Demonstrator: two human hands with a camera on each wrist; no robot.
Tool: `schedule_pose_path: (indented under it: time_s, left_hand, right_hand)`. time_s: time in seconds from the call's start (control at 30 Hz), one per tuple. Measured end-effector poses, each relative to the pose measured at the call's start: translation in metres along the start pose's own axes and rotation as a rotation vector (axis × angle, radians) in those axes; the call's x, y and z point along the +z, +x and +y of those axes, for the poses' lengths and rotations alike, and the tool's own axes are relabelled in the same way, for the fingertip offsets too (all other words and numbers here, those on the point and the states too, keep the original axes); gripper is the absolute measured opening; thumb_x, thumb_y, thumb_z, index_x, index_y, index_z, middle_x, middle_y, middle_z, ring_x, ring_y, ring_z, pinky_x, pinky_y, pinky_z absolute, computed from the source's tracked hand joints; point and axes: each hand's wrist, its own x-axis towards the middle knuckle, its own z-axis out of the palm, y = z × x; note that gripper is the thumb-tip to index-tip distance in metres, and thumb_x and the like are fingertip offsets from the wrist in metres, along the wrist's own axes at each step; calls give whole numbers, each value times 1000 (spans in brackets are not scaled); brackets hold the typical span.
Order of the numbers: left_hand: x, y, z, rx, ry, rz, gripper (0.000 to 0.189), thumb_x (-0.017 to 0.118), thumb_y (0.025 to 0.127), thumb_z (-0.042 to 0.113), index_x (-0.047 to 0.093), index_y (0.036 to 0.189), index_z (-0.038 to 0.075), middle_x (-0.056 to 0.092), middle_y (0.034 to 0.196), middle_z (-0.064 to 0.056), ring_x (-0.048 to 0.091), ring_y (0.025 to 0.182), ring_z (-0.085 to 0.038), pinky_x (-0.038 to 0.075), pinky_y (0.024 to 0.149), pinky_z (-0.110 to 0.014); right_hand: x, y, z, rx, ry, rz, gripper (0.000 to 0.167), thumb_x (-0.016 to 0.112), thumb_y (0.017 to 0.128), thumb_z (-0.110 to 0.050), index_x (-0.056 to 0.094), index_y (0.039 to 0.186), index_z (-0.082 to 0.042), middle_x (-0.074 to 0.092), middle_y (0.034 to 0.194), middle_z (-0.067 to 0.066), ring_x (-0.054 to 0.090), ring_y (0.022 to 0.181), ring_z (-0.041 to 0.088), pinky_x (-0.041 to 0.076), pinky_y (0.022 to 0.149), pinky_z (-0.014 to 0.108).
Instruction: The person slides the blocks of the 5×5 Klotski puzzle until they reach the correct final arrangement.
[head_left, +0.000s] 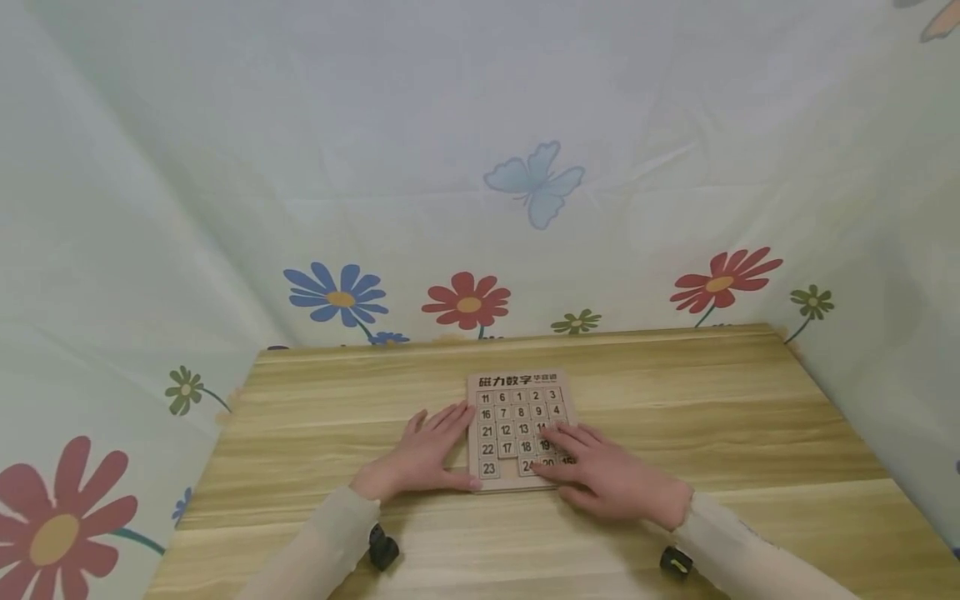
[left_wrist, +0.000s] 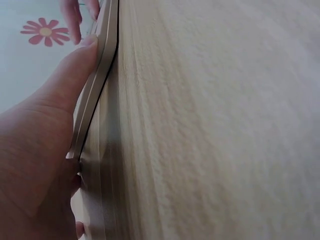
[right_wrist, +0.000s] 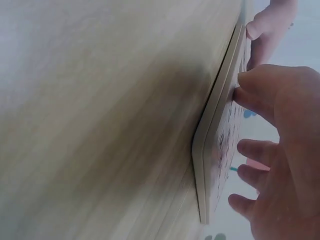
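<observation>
A wooden number slide puzzle point(head_left: 517, 485) lies on the table, its numbered tiles in rows under a printed heading. A bare slot shows in the bottom row between tile 23 point(head_left: 489, 468) and tile 24 point(head_left: 528, 466). My left hand point(head_left: 420, 457) rests at the puzzle's left side, fingers extended along the edge and thumb point(left_wrist: 75, 65) on the near left corner. My right hand point(head_left: 618, 479) reaches over the lower right tiles with fingers spread. Its index fingertip is at tile 24, and the other fingers point(right_wrist: 255, 150) cover part of the right columns.
The wood-grain table point(head_left: 360, 392) extends around the puzzle on all sides. Behind it and to the sides hangs a pale cloth point(head_left: 420, 200) printed with flowers and a butterfly. A small black device point(head_left: 382, 547) sits by the left wrist, another point(head_left: 677, 562) by the right.
</observation>
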Motion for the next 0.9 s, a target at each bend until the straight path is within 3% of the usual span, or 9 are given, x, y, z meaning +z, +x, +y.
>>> schedule_pose_path:
  time_s: [0.37,0.7,0.9]
  left_hand:
    - [-6,-4,5,9,3,-9,118,66,84,78,20,167,8,14,174,-12,18,159,-37,7,122,-72]
    - [-11,-3,6,-7,26,-20,118,67,84,77,19,167,9,15,174,-10,17,159,-34,8,122,-71]
    - [-9,-1,5,-15,55,-43,118,64,85,80,16,168,12,12,175,-7,16,160,-31,7,124,-68]
  right_hand:
    - [12,30,-19,-57,-13,-40,56,56,106,-40,46,159,-26,34,168,17,33,152,41,28,122,62]
    - [1,19,-11,-7,-21,-26,50,62,103,-34,58,152,-26,37,165,21,34,151,45,29,120,65]
    - [7,43,-20,-21,-11,-51,57,55,106,-40,46,159,-22,31,168,18,30,154,41,25,123,61]
